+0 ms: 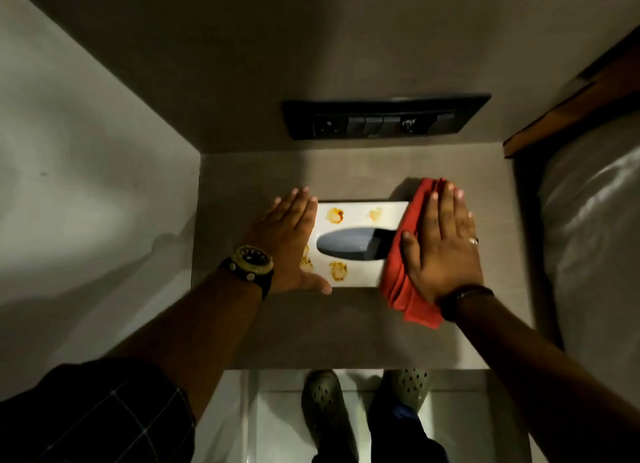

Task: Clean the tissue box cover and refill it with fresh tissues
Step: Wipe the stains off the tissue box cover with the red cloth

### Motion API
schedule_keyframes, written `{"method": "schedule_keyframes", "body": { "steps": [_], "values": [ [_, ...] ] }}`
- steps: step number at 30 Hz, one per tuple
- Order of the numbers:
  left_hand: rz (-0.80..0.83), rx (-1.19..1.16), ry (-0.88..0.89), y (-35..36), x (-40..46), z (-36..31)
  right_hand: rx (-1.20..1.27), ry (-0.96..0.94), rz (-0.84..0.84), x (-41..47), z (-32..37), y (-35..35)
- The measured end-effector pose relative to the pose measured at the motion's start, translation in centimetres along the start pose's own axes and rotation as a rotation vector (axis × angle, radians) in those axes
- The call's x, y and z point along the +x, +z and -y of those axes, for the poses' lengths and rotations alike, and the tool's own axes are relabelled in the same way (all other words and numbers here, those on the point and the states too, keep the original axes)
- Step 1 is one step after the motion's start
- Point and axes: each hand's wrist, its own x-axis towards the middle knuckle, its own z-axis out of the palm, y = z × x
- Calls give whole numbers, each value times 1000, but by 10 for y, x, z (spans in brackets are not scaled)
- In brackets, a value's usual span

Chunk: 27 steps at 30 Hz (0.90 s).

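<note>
A white tissue box cover (pixel 356 220) lies flat on the small side table (pixel 346 327), its dark oval slot facing up. Several orange-brown stains mark its top around the slot. My left hand (pixel 289 236), with a watch on the wrist, lies flat with straight fingers on the cover's left end. A folded red cloth (pixel 403 275) covers the right end of the cover. My right hand (pixel 441 244) presses flat on that cloth, fingers straight and together. No tissues are in view.
A black switch and socket panel (pixel 384 116) is set in the wall behind the table. A wall closes the left side. A bed with a white pillow (pixel 595 241) stands close on the right. My feet in clogs (pixel 323 414) show below the table's front edge.
</note>
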Motion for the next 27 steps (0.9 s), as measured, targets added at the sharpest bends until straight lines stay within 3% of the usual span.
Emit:
{"method": "schedule_keyframes", "body": {
  "steps": [4, 8, 11, 16, 19, 24, 27],
  "values": [
    [20, -13, -3, -4, 1, -2, -67, 35, -27, 11, 41, 5],
    [39, -11, -5, -4, -3, -3, -116, -203, 63, -17, 41, 11],
    [18, -15, -10, -2, -3, -3, -138, -296, 32, -26, 13, 9],
    [1, -5, -9, 3, -1, -1, 55, 19, -26, -5, -5, 3],
    [1, -6, 7, 3, 1, 2, -15, 100, -40, 11, 14, 2],
    [9, 28, 9, 2, 1, 1, -106, -187, 47, 4, 66, 11],
    [30, 13, 2, -1, -1, -1, -167, -404, 115, -19, 58, 13]
  ]
}}
